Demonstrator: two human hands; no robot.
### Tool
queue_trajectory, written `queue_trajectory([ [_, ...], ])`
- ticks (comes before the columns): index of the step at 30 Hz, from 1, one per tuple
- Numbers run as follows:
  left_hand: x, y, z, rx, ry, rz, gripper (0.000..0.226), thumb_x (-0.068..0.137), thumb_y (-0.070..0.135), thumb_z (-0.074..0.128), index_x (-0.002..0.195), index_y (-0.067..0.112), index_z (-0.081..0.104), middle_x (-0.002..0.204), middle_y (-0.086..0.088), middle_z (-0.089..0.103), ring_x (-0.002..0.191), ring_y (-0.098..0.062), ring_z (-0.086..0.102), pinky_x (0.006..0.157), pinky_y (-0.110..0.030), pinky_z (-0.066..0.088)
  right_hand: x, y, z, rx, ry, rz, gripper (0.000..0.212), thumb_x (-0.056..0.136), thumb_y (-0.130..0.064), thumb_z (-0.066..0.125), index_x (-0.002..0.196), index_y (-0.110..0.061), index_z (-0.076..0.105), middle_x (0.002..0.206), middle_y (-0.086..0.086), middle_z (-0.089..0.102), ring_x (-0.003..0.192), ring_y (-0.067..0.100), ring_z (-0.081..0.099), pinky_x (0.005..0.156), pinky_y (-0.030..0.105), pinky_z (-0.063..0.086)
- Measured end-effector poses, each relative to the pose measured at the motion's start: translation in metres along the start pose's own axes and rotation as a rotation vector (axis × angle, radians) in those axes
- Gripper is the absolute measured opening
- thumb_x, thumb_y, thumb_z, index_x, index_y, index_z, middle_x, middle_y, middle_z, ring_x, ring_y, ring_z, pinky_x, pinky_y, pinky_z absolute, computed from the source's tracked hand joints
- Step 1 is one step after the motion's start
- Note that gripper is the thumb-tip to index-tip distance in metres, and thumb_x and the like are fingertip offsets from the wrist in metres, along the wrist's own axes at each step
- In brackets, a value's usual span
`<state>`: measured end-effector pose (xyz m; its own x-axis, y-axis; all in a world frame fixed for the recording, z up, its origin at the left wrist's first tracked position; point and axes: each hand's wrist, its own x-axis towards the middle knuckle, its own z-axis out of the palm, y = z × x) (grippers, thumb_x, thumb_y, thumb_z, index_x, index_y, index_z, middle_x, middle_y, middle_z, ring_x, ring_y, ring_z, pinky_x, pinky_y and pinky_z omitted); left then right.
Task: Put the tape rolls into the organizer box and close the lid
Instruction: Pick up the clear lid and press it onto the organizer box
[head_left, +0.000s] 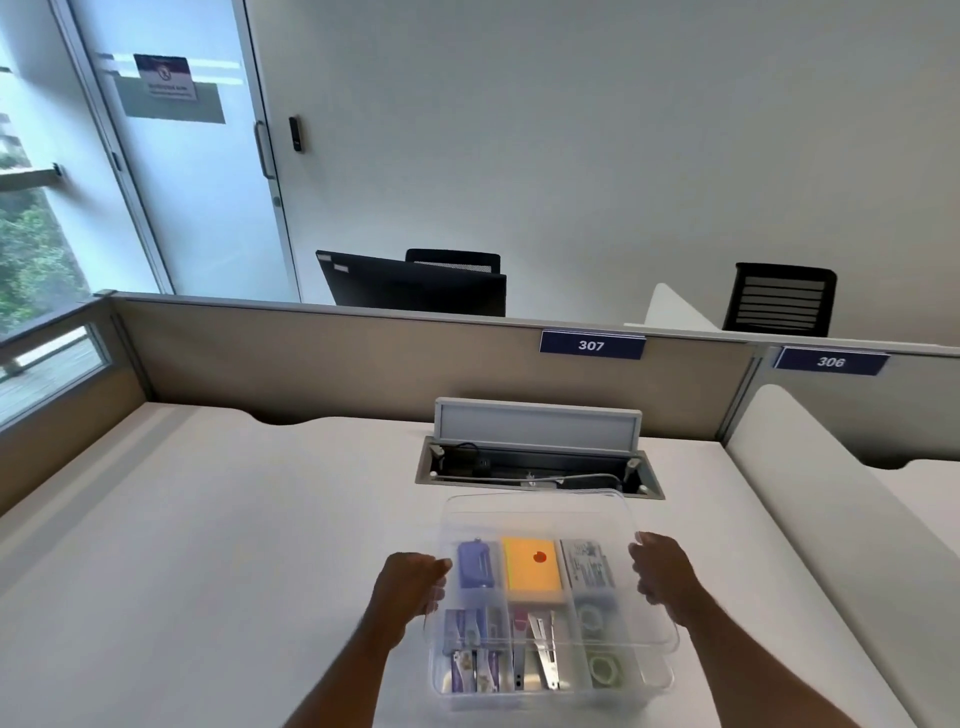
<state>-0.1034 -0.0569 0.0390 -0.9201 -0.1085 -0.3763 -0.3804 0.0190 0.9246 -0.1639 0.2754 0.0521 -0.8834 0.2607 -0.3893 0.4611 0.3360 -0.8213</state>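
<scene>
A clear plastic organizer box (655, 680) sits on the white desk in front of me. A clear lid (540, 514) hovers tilted over it, far edge raised. My left hand (410, 582) grips the lid's left edge and my right hand (662, 577) grips its right edge. Through the lid I see two tape rolls, one (592, 618) behind the other (605, 667), lying in the box's right compartments. Other compartments hold a purple item (475, 564), an orange pad (532, 569), metal clips and small packets.
An open cable hatch (537, 470) with a raised grey flap lies in the desk just beyond the box. A beige partition with signs 307 and 306 runs behind it. A white divider (810, 519) borders the desk on the right.
</scene>
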Motion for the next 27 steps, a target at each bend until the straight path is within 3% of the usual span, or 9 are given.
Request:
queue_trajectory([
  [2,0.005,-0.008,0.007,0.096,0.126,0.003,0.024,0.076,0.020,0.071,0.058,0.007,0.062,0.058,-0.013,0.061,0.053,-0.024,0.052,0.056,-0.032,0.042,0.003,0.008,0.008,-0.375,0.102,-0.159,0.042,0.092,-0.024,0.048,0.129,-0.005,0.051,0.114,0.016,0.063,0.095,0.025,0.064,0.082,0.035,0.049],
  [3,0.007,-0.010,0.011,0.200,0.200,0.009,0.029,0.076,0.022,0.069,0.054,0.006,0.059,0.055,-0.013,0.060,0.052,-0.025,0.053,0.057,-0.033,0.043,0.002,0.009,0.012,-0.495,0.150,-0.197,0.041,0.095,-0.023,0.044,0.132,-0.005,0.049,0.130,0.017,0.058,0.116,0.030,0.057,0.098,0.036,0.043],
  [5,0.009,-0.012,0.018,0.405,0.322,0.018,0.039,0.079,0.026,0.065,0.048,0.006,0.051,0.054,-0.010,0.059,0.055,-0.025,0.056,0.060,-0.031,0.043,-0.002,0.009,0.017,-0.556,0.165,-0.195,0.041,0.096,-0.023,0.040,0.133,-0.008,0.047,0.136,0.016,0.054,0.126,0.032,0.049,0.105,0.037,0.038],
  [8,0.010,-0.015,0.022,0.476,0.347,-0.025,0.026,0.080,0.026,0.064,0.064,0.006,0.062,0.075,-0.010,0.068,0.076,-0.025,0.063,0.068,-0.029,0.044,-0.004,0.011,0.022,-0.631,0.198,-0.183,0.039,0.095,-0.024,0.039,0.131,-0.013,0.048,0.129,0.016,0.057,0.119,0.034,0.052,0.099,0.040,0.043],
  [12,0.009,-0.021,0.028,0.465,0.365,-0.107,0.017,0.078,0.021,0.063,0.081,0.005,0.060,0.094,-0.013,0.070,0.090,-0.029,0.064,0.070,-0.027,0.042,-0.005,0.017,0.026,-0.748,0.193,-0.154,0.036,0.093,-0.019,0.033,0.127,-0.015,0.045,0.103,0.016,0.052,0.085,0.029,0.050,0.074,0.032,0.043],
  [15,0.006,-0.021,0.031,0.474,0.369,-0.131,0.011,0.080,0.018,0.060,0.082,0.008,0.055,0.098,-0.013,0.069,0.083,-0.026,0.061,0.070,-0.027,0.043,-0.010,0.020,0.031,-0.809,0.252,-0.209,0.035,0.093,-0.018,0.034,0.124,-0.012,0.048,0.107,0.013,0.059,0.093,0.032,0.061,0.077,0.037,0.053],
  [18,0.006,-0.020,0.032,0.462,0.370,-0.152,0.010,0.078,0.015,0.058,0.084,0.007,0.058,0.096,-0.013,0.069,0.086,-0.028,0.062,0.073,-0.029,0.049,-0.019,0.016,0.033,-0.806,0.270,-0.211,0.034,0.091,-0.014,0.036,0.122,-0.014,0.049,0.105,0.015,0.060,0.097,0.034,0.064,0.078,0.037,0.051],
  [21,0.006,-0.019,0.032,0.507,0.338,-0.139,0.005,0.077,0.012,0.054,0.074,0.010,0.057,0.096,-0.012,0.069,0.086,-0.026,0.061,0.071,-0.026,0.043,-0.020,0.017,0.033,-0.842,0.289,-0.223,0.036,0.091,-0.015,0.036,0.125,-0.015,0.047,0.105,0.013,0.062,0.097,0.032,0.064,0.077,0.035,0.052],
  [27,0.006,-0.019,0.032,0.594,0.337,-0.097,0.025,0.080,0.008,0.050,0.057,0.016,0.046,0.097,-0.013,0.070,0.091,-0.027,0.064,0.074,-0.025,0.043,-0.025,0.024,0.037,-0.883,0.344,-0.242,0.037,0.090,-0.017,0.037,0.127,-0.016,0.045,0.101,0.009,0.064,0.093,0.029,0.065,0.072,0.033,0.053],
])
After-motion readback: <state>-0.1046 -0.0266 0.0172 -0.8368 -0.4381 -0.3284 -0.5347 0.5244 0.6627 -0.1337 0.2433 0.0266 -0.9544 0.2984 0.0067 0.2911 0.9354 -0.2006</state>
